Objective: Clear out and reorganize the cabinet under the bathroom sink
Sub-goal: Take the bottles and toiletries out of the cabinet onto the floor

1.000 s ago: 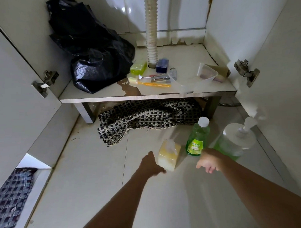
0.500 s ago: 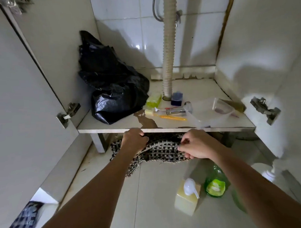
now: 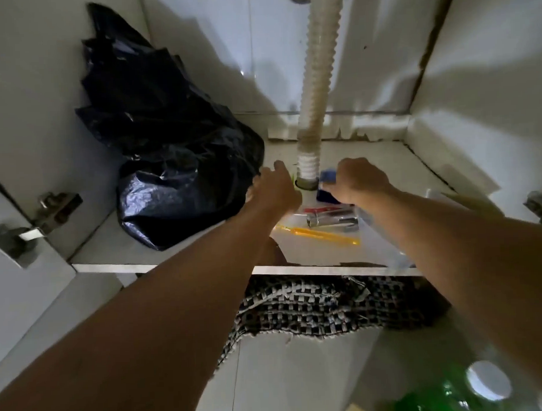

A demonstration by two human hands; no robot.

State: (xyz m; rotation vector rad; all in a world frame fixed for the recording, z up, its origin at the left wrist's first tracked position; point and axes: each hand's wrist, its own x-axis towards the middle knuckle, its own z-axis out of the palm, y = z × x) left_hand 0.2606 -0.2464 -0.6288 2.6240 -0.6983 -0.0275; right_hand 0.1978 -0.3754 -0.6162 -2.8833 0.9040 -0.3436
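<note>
Two hands flank drain hose (image 3: pixel 316 80) | left hand (image 3: pixel 275 189) spread | right hand (image 3: pixel 359 182) grips blue box (image 3: pixel 326 176)

The picture is dim and soft with motion blur, worst on the green bottle (image 3: pixel 448 393) at 5 o'clock. Light falls from about 1 o'clock (hard shadows cross the back wall (image 3: pixel 227 53)), and straight edges bow outward at the borders.

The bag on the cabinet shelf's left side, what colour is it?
Black and glossy: the bag shows best in the head view.
</note>
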